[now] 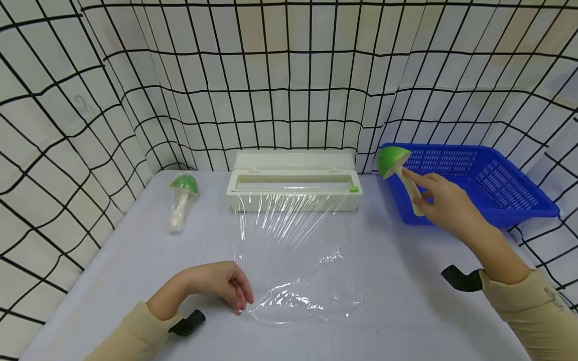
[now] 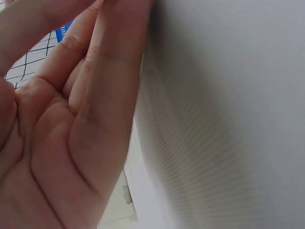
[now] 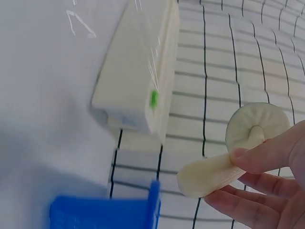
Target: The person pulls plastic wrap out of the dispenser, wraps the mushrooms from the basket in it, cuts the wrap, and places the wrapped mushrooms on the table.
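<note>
Fingers of your left hand [image 1: 219,282] are resting nearer and farther right than a film-wrapped mushroom [image 1: 181,203]; they are bending close together, and whether they are pinching anything I cannot tell. Just to their right, a clear film [image 1: 302,265] is spreading over the table [image 1: 402,301] and running back to a white dispenser [image 1: 293,174], its lid standing open, well beyond those fingers. Farther right, your right hand [image 1: 451,200] is pinching a green-capped mushroom [image 1: 406,187] by its stem, thumb and fingers opposing, the cap showing just past the fingertips. Behind and rightward of these fingers, a blue basket [image 1: 515,215] is standing.
</note>
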Action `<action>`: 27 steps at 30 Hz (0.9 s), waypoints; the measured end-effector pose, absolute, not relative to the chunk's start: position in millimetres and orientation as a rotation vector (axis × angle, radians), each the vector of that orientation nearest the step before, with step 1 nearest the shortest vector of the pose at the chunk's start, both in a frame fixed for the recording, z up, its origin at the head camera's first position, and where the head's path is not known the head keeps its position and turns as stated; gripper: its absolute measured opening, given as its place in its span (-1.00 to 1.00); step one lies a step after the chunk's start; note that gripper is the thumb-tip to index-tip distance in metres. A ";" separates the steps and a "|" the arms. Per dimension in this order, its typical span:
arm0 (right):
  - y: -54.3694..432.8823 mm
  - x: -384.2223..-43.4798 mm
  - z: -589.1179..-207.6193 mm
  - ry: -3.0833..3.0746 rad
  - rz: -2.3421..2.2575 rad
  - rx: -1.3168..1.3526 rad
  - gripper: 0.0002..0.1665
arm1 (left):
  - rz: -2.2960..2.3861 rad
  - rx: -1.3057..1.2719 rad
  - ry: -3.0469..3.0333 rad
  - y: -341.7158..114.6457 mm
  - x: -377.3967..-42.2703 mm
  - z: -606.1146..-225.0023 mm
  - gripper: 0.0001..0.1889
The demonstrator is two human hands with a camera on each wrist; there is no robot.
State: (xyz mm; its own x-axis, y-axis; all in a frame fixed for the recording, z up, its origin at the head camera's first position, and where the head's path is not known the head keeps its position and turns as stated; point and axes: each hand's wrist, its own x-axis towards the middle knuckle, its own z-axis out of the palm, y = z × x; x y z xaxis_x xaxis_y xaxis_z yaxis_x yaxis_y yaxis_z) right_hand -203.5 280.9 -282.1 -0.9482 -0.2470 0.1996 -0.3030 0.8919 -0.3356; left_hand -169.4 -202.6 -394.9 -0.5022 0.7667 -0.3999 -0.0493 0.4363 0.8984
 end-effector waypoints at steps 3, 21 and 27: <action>265.2 -199.0 -289.6 -2.855 0.552 0.517 -0.21 | 1.173 0.613 1.821 -203.4 -167.4 -394.8 -0.84; 176.1 -190.7 -338.0 -2.612 0.718 1.134 -0.20 | 1.174 0.633 1.842 -204.2 -164.7 -395.6 -0.82; 158.1 -186.7 -351.2 -2.556 0.773 1.331 -0.18 | 1.193 0.617 1.847 -203.6 -162.0 -394.7 -0.82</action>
State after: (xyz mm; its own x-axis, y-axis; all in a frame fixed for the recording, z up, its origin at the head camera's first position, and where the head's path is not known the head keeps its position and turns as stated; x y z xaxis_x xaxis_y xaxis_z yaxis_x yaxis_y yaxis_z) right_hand -186.7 158.1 -351.2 -0.5920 -0.7187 0.3647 -0.8004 0.4712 -0.3706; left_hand -162.0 -203.6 -394.7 -0.5335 0.7565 -0.3782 -0.0335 0.4279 0.9032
